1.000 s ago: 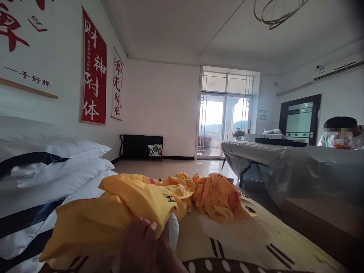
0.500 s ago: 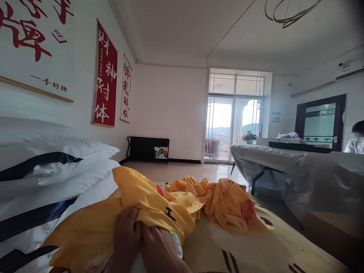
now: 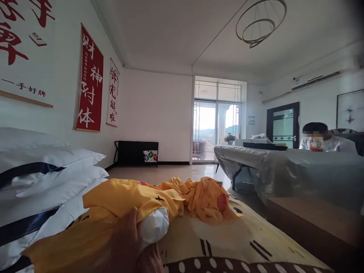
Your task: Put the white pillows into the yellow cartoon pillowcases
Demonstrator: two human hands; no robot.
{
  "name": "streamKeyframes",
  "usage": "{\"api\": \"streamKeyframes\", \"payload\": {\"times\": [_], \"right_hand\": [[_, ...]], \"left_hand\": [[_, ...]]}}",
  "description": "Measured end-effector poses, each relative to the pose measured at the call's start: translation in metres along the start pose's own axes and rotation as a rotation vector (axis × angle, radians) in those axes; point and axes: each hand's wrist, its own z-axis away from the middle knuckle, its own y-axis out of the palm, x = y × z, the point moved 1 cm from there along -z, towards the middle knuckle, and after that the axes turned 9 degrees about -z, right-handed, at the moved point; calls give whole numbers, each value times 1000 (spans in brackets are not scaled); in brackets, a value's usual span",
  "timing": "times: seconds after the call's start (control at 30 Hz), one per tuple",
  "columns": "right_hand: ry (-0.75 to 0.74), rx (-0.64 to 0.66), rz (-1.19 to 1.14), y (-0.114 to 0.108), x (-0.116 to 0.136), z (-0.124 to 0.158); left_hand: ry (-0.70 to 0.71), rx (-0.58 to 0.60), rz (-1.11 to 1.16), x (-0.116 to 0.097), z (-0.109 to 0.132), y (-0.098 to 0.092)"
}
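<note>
A white pillow (image 3: 155,226) pokes its end out of a yellow pillowcase (image 3: 127,199) lying across the bed in front of me. My left hand (image 3: 123,242) grips the bunched yellow fabric at the case's mouth, thumb against the white end. Only a part of my right hand (image 3: 150,261) shows at the bottom edge, pressed under the pillow's end with its fingers hidden. Beyond the pillow lies a crumpled yellow cloth (image 3: 207,197) on the yellow cartoon-print bedsheet (image 3: 227,242).
White pillows with dark stripes (image 3: 42,178) are stacked at my left. A wooden ledge (image 3: 313,223) borders the bed on the right. Behind it stands a plastic-covered table (image 3: 284,167) with a person (image 3: 327,138) seated at it. A black rack (image 3: 136,151) stands by the far wall.
The yellow case has been pulled back toward me, baring more of the pillow's white end. My right hand has dropped lower, mostly out of view. The camera has swung to the right.
</note>
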Motion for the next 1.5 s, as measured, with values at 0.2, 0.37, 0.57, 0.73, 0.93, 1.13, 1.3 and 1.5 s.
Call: {"api": "streamKeyframes", "payload": {"times": [0.2, 0.37, 0.57, 0.73, 0.93, 1.13, 1.3, 1.5], "right_hand": [[105, -9, 36, -64, 6, -63], [69, -93, 229, -160, 34, -120], [-104, -114, 346, -207, 88, -133], [-310, 239, 280, -155, 70, -99], [65, 478, 261, -142, -17, -53], [282, 703, 467, -179, -67, 2], [149, 819, 502, -208, -88, -8], [3, 736, 594, -247, -104, -86]], "left_hand": [[173, -9, -18, -91, -54, -92], [212, -325, 113, -139, -93, -179], [94, -621, 256, -141, -104, -234], [89, -217, -261, -106, -118, -201], [107, 104, -410, -30, -95, -147], [309, 187, -464, 59, -51, -95], [144, 792, -515, 102, -28, -56], [97, 641, -576, 83, -91, -87]]}}
